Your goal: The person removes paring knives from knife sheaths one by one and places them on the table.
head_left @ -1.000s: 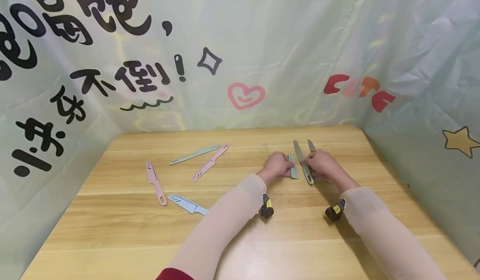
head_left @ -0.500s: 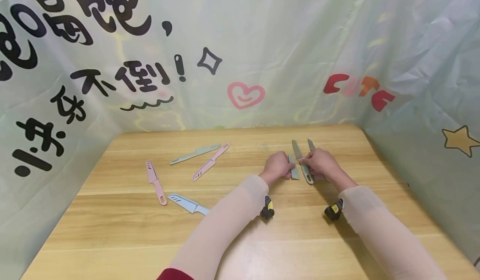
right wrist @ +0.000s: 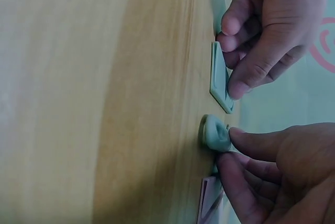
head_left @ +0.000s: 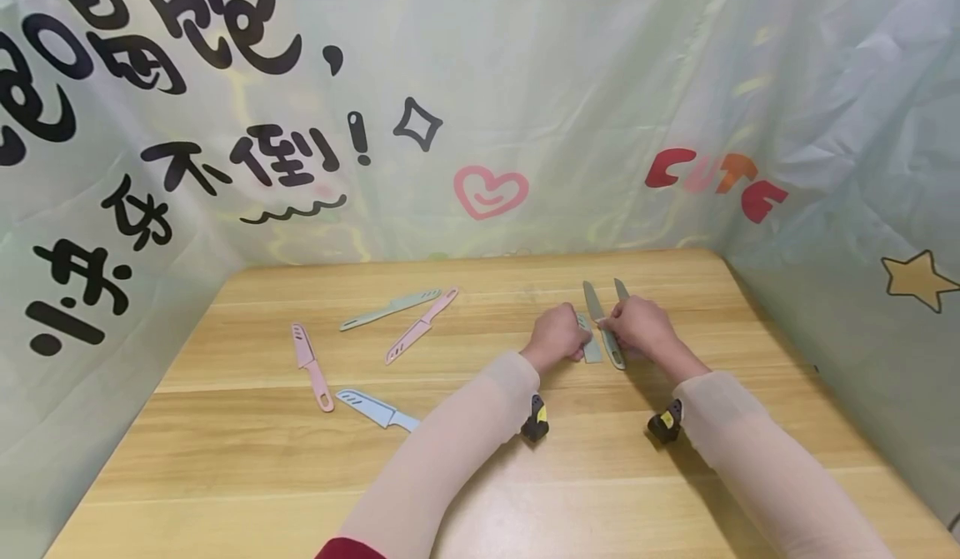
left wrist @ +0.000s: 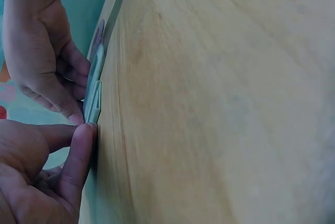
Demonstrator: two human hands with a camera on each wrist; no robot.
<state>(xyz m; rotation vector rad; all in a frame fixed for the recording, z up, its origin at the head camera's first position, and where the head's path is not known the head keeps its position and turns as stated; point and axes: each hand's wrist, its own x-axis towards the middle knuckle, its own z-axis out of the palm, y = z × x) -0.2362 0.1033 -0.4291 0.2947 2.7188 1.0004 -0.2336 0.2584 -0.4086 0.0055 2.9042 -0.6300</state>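
Note:
My left hand (head_left: 555, 334) pinches a pale green knife sheath (head_left: 592, 351) on the right half of the table. Just right of the sheath lies a knife (head_left: 613, 351) with a green handle and bare grey blade, tip pointing away. My right hand (head_left: 642, 324) pinches this knife near where blade meets handle. Another bare blade (head_left: 622, 289) shows past the right hand, which hides the rest of that knife. In the right wrist view, the green sheath (right wrist: 220, 77) and the handle end (right wrist: 214, 132) are apart, with a pink piece (right wrist: 209, 195) below.
On the table's left half lie a green sheathed knife (head_left: 390, 309), a pink one (head_left: 422, 326), another pink one (head_left: 311, 367) and a blue one (head_left: 375, 409), partly hidden by the left sleeve. A printed cloth (head_left: 585, 109) hangs behind and beside the wooden table (head_left: 262, 476).
The green sheath has shifted slightly toward the near edge with my left hand. My right hand and the green-handled knife have hardly moved.

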